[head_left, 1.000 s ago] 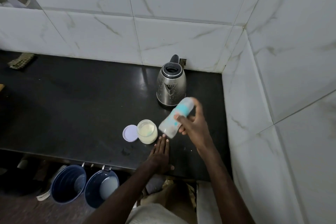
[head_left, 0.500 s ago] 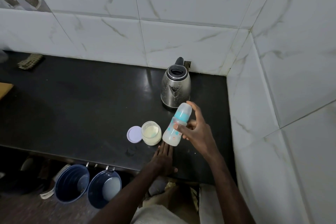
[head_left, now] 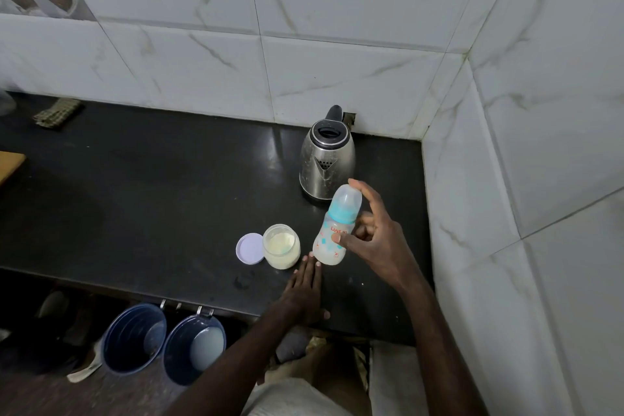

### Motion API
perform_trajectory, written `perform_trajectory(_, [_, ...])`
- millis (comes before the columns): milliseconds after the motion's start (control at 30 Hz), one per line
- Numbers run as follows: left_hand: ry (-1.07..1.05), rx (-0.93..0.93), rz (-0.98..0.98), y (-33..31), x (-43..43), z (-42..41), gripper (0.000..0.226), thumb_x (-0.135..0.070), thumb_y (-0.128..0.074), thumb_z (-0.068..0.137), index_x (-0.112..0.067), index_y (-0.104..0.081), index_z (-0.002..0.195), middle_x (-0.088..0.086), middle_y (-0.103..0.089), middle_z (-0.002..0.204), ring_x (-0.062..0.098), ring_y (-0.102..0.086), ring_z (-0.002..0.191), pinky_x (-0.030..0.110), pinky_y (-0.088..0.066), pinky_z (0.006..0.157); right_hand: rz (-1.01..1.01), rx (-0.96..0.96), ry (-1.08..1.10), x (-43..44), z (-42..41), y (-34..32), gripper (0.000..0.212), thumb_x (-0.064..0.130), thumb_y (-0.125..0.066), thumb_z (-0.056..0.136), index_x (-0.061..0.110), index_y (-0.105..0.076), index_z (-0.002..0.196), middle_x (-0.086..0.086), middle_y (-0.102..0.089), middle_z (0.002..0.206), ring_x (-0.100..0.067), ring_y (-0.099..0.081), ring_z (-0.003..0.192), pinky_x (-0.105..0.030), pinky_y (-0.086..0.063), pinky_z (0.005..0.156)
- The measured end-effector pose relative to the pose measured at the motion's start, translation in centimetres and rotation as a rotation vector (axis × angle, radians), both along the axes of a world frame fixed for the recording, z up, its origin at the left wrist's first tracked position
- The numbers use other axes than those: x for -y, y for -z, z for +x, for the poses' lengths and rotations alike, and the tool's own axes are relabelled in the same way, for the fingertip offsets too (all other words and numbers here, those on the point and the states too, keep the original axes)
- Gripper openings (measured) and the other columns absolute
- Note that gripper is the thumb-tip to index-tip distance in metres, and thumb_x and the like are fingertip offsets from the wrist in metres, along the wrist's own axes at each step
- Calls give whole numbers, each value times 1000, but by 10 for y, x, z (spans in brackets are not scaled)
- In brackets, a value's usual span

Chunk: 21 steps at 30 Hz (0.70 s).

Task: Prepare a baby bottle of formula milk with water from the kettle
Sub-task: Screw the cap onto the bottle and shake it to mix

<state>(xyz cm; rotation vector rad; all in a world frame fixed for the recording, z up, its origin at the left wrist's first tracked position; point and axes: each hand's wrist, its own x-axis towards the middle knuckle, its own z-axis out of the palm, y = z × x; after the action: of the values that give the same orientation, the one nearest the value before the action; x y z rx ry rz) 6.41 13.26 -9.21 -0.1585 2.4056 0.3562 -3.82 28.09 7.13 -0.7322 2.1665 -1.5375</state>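
My right hand [head_left: 374,236] holds a capped baby bottle [head_left: 334,230] with a teal collar and milky liquid, nearly upright at the black counter [head_left: 152,199]; thumb on its body, forefinger at its cap. My left hand [head_left: 304,290] rests flat on the counter just in front of the bottle, fingers straight. An open glass jar of pale formula powder [head_left: 281,246] stands left of the bottle, its white lid [head_left: 249,247] lying beside it. The steel kettle [head_left: 327,159] stands behind, lid on, near the wall corner.
White marble-tile walls close the back and right side. A folded checked cloth [head_left: 57,113] lies at the far left rear. Two blue buckets [head_left: 162,339] sit on the floor below the counter's front edge. A wooden edge [head_left: 10,162] shows at far left.
The bottle went from steeply tilted in the air to nearly upright and lower, down at the counter. My left hand stayed flat in place.
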Motion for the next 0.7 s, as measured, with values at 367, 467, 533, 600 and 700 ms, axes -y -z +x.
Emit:
perform_trajectory(367, [18, 19, 0, 4, 1, 1, 110, -54, -61, 97, -4, 13, 162, 23, 21, 168, 37, 22, 156, 49, 8, 126, 22, 57, 41, -4, 14, 23, 87, 23, -86, 85, 57, -33, 146, 14, -70, 126, -8, -74, 106, -39, -63, 92])
perform_trajectory(467, [-5, -25, -17, 6, 0, 3, 114, -55, -62, 95, 0, 15, 160, 24, 24, 166, 38, 21, 156, 49, 2, 127, -207, 138, 258, -2, 15, 21, 79, 24, -84, 88, 47, -39, 149, 4, -73, 123, -9, -75, 90, -30, -63, 72])
perform_trajectory(533, [-11, -55, -13, 9, -1, 4, 119, -56, -63, 94, 1, 19, 159, 23, 31, 164, 37, 25, 155, 48, 1, 128, -395, 238, 505, 5, 12, 22, 74, 33, -79, 88, 37, -38, 150, -9, -74, 117, -8, -67, 69, -24, -54, 56])
perform_trajectory(600, [-13, -54, -11, 11, -1, 4, 119, -56, -63, 94, 0, 20, 158, 23, 32, 164, 36, 26, 155, 48, 1, 128, -395, 281, 591, 9, 12, 25, 71, 36, -77, 89, 33, -39, 149, -15, -73, 114, -9, -62, 60, -22, -50, 51])
perform_trajectory(700, [-7, 13, -13, 6, 0, 0, 110, -54, -61, 97, -1, 11, 161, 23, 19, 168, 37, 17, 157, 48, 4, 127, -106, 255, 288, 11, 20, 28, 71, 28, -82, 89, 44, -40, 144, -6, -75, 111, -8, -70, 66, -22, -54, 55])
